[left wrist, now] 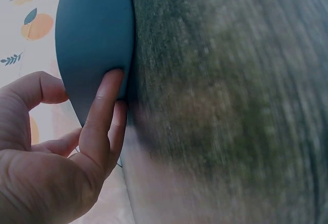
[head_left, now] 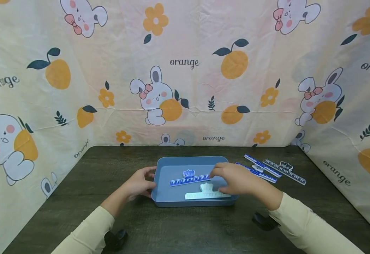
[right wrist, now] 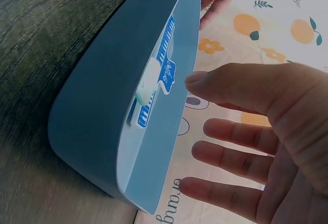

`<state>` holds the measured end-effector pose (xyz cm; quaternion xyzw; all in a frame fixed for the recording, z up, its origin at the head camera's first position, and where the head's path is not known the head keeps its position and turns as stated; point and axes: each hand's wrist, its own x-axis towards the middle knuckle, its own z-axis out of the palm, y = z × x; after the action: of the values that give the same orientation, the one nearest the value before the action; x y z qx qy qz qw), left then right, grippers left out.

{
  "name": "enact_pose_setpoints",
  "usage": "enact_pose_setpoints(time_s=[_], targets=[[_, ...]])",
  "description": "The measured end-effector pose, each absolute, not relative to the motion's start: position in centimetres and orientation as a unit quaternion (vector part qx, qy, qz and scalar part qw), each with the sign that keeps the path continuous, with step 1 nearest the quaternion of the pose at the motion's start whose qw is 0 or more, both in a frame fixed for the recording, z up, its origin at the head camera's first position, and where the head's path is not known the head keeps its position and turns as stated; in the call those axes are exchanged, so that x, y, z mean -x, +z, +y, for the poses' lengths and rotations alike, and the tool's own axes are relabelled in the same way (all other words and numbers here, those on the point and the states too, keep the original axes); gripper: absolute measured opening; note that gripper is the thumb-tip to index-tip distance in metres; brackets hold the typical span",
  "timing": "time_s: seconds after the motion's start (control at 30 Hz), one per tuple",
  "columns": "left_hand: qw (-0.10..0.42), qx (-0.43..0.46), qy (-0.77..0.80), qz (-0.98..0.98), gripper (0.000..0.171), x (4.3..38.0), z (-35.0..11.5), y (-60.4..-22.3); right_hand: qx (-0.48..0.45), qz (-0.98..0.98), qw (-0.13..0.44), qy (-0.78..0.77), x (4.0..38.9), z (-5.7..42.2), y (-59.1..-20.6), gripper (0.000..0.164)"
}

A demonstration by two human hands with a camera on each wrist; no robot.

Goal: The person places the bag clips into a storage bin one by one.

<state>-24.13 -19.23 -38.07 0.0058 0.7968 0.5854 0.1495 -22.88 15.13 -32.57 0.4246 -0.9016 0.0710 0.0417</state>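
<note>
A shallow blue-grey tray [head_left: 169, 200] rests on the dark table. Two ruler-shaped clips lie inside: a blue one [head_left: 188, 181] with a shaped blue handle, and a pale mint one [head_left: 201, 195] nearer the front wall. My left hand [head_left: 138, 182] holds the tray's left end, its fingertips on the outer wall and rim in the left wrist view. Over the tray's right end is my right hand [head_left: 234, 178], thumb and fingers spread apart with nothing between them in the right wrist view. It partly hides that end and the mint clip's right tip.
Right of the tray lie two more blue ruler clips, one farther back [head_left: 262, 165] and one partly behind my right hand [head_left: 266, 176]. A black ruler clip [head_left: 285, 172] lies beside them. A patterned cloth [head_left: 191, 88] hangs behind the table.
</note>
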Motion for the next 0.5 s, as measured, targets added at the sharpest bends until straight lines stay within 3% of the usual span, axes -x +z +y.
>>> enact_pose_setpoints(time_s=[0.5], targets=[[0.15,-0.002,0.58,0.801,0.074,24.1,-19.1,-37.9,-0.399,-0.909,0.065,0.101,22.6,17.2,-32.4,0.038]])
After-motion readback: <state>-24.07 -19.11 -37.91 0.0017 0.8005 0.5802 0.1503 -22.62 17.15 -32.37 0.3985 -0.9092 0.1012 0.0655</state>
